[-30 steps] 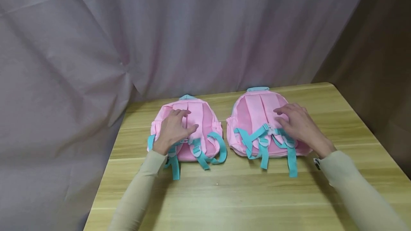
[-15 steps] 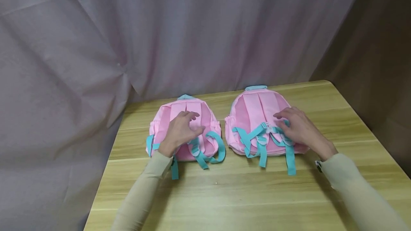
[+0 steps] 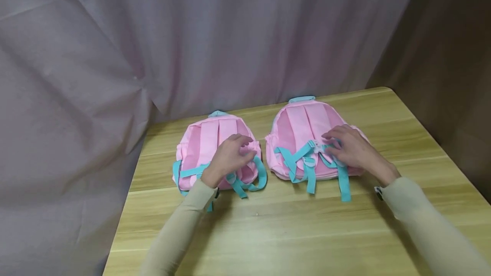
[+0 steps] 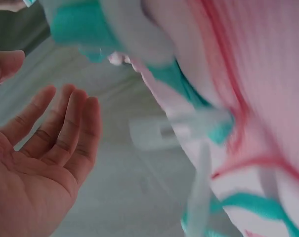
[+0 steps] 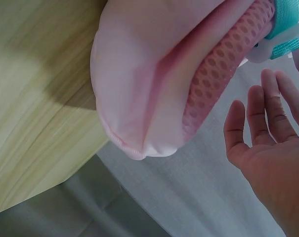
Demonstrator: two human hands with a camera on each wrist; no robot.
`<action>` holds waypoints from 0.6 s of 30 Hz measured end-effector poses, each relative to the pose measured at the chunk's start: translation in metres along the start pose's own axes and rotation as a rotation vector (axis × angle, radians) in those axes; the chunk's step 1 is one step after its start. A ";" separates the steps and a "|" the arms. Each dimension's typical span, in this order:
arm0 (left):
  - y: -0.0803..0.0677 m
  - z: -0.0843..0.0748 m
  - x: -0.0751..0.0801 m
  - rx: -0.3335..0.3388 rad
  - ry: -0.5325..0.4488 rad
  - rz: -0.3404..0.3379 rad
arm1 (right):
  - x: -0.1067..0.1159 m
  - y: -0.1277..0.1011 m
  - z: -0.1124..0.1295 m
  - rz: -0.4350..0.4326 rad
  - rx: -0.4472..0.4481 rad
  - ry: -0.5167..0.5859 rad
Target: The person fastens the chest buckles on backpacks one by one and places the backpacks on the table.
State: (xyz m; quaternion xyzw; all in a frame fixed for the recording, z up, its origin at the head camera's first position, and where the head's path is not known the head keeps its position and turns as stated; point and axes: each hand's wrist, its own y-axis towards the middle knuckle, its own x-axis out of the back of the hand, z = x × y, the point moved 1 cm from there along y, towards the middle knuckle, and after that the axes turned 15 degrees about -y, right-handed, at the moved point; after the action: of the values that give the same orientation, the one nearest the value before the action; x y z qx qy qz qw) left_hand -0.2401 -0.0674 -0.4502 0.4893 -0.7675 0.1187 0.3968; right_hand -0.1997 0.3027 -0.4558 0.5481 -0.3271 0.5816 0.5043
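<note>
Two pink backpacks with teal straps lie back-side up, side by side on a wooden table [image 3: 307, 233]. My left hand [image 3: 230, 159] is over the lower right part of the left backpack [image 3: 199, 144], by its teal straps [image 3: 245, 184]. In the left wrist view the left hand [image 4: 45, 148] shows an open palm with relaxed fingers, holding nothing, next to a white buckle [image 4: 154, 133]. My right hand [image 3: 350, 150] lies over the right backpack [image 3: 295, 127], fingertips at the strap buckles [image 3: 320, 148]. The right wrist view shows the right hand [image 5: 268, 148] with straight fingers beside the backpack's mesh padding [image 5: 223, 59].
A pale pinkish curtain [image 3: 192, 41] hangs right behind the table and down its left side. A brown wall [image 3: 452, 54] stands at the right. The table's left edge [image 3: 126, 208] runs close to the left backpack. Bare wood stretches in front of the backpacks.
My left hand has slid to the right across the left backpack, toward its straps. The right hand has shifted slightly left toward the buckles. The head view has tilted a little.
</note>
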 end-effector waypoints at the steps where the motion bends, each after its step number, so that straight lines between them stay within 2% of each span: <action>1: 0.001 -0.002 -0.003 -0.005 -0.004 0.011 | 0.000 0.000 0.000 0.001 0.004 0.003; 14: 0.021 -0.033 -0.044 -0.124 0.052 0.086 | -0.005 0.001 0.001 0.080 -0.027 -0.021; 18: 0.027 -0.043 -0.055 -0.116 0.031 0.106 | -0.007 0.002 0.001 0.081 -0.029 -0.022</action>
State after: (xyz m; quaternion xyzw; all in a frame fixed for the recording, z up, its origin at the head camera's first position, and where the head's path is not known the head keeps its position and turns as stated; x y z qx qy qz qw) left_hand -0.2303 0.0066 -0.4566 0.4224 -0.7916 0.1026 0.4294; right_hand -0.2020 0.2998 -0.4616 0.5335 -0.3630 0.5907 0.4844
